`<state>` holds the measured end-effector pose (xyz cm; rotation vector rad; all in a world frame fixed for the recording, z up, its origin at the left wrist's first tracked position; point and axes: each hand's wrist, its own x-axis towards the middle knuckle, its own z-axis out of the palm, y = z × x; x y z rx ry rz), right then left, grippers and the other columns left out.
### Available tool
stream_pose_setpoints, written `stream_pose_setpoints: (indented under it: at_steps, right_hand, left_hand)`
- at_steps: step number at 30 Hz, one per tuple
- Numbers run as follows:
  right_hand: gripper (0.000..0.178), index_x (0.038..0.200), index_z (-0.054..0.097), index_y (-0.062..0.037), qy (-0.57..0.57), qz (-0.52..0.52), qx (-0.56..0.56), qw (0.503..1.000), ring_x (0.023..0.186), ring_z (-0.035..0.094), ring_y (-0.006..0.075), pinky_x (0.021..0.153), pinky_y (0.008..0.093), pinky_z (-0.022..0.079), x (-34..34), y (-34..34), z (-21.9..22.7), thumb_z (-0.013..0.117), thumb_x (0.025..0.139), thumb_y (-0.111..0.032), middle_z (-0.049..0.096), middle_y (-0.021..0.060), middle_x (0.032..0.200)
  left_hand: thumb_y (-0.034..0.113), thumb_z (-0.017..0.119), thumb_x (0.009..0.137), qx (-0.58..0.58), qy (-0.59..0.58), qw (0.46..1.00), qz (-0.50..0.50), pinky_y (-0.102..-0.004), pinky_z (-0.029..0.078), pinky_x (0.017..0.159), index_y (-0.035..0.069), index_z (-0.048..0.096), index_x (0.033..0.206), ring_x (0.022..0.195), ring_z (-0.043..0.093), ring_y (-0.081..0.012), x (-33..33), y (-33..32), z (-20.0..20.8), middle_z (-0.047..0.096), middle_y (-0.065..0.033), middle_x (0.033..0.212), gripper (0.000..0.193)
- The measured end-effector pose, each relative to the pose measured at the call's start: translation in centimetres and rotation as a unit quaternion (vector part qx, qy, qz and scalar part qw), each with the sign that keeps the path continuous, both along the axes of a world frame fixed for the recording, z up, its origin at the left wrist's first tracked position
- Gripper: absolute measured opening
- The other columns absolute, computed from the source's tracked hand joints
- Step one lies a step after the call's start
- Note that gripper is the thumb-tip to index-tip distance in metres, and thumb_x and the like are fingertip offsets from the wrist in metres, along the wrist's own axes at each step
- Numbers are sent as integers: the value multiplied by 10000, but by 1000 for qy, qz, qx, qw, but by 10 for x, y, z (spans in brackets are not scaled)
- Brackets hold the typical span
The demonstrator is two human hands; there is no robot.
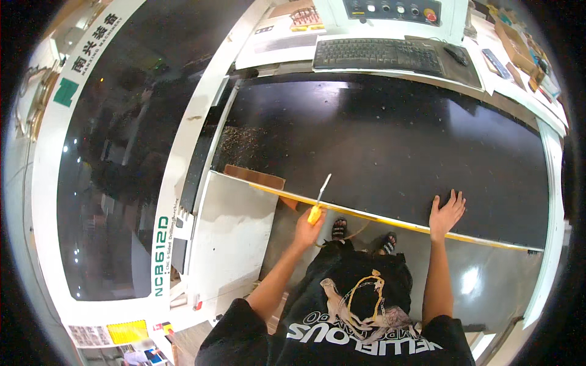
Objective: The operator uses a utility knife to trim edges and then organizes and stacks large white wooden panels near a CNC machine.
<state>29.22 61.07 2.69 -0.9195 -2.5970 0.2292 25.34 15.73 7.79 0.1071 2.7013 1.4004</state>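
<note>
My left hand (309,230) is closed round the yellow handle of a tool with a narrow, pale blade (325,188). The blade points away from me over the near edge of a large black machine table (378,146); its exact kind is hard to make out. Further right, my right hand (447,213) rests on the table's near side, fingers spread and holding nothing. A yellow and white strip (372,218) runs along this edge. Left of the tool, a small brown board (253,177) lies at the edge.
Wood chips (241,143) are scattered on the table's far left part. A white machine housing with a dark window (122,152) stands left. Beyond the table are a keyboard (378,55), a mouse (456,53) and a control panel with a red button (430,15).
</note>
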Motion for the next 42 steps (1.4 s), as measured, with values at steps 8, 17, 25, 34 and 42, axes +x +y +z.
stream_pose_setpoints:
  at_steps: [8, 17, 25, 34, 42]
  right_hand:
    - [630, 1536, 474, -73, 2, 50, -11, 999, 1557, 274, 430, 1286, 566, 198, 14, 11, 1, 608, 1020, -408, 376, 186, 1649]
    - [615, 1495, 491, -61, -25, 35, -57, 997, 1529, 303, 458, 1264, 595, 227, 3, 8, -3, 677, 988, -354, 376, 211, 1637]
    - [436, 1338, 624, -21, -18, 338, -481, 809, 1139, 694, 286, 1024, 409, 525, -49, -149, 48, 698, 1019, -309, 708, 156, 1254]
    - [652, 1320, 548, 33, -156, 475, -391, 773, 987, 706, 493, 855, 567, 542, -63, -307, 81, 471, 1065, -562, 741, 285, 1031]
    - [532, 1053, 615, 46, -105, 450, -349, 815, 941, 677, 542, 833, 618, 499, -81, -313, 107, 407, 1105, -441, 712, 331, 960]
  left_hand:
    - [585, 576, 976, -348, -172, 911, 138, -582, 563, 827, 72, 776, 1045, 962, 724, -467, 8, -59, 2, 762, -233, 987, 555]
    - [637, 541, 965, -266, -246, 797, 483, -537, 579, 894, -27, 761, 1031, 1024, 739, -442, 17, -293, 27, 769, -248, 1018, 702]
    - [527, 616, 983, -290, -65, 889, 349, -566, 569, 833, 13, 714, 1069, 958, 721, -471, 17, -108, 32, 740, -250, 1012, 530]
    - [265, 706, 911, -244, -29, 965, 92, -550, 585, 719, 37, 517, 1297, 924, 704, -441, 21, 15, 33, 588, -208, 1291, 486]
    - [274, 719, 963, -35, 153, 979, 127, -489, 528, 1024, 35, 413, 1520, 1255, 596, -448, 22, 2, 9, 521, -234, 1446, 680]
